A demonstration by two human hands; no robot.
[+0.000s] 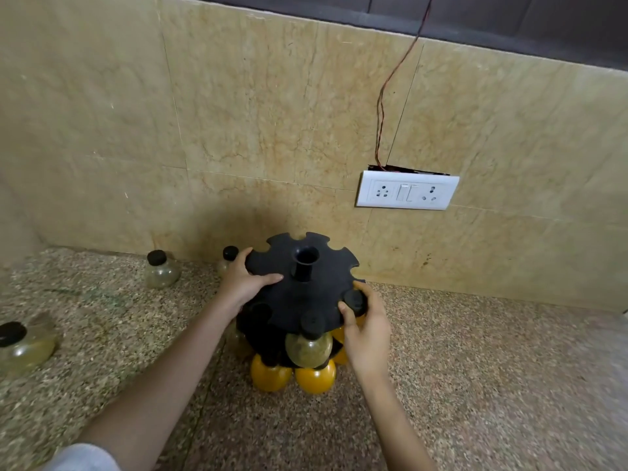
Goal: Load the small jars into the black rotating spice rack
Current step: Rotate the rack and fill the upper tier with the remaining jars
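Note:
The black rotating spice rack [299, 294] stands on the speckled counter by the wall. Its notched top disc carries black-capped jars at the front; one clear jar [308, 348] hangs there, with orange jars [270, 373] on the lower tier. My left hand [243, 278] grips the disc's left edge. My right hand [365, 329] is closed around a jar's black cap [353, 299] in a notch at the disc's right edge; the jar's body is hidden by the hand. Loose clear jars rest to the left [161, 270], [23, 345], and one [228, 258] behind my left hand.
A tiled wall rises right behind the rack. A white socket and switch plate [406, 193] with a red wire above it is mounted to the upper right. The speckled counter [475, 368] stretches to the right and front.

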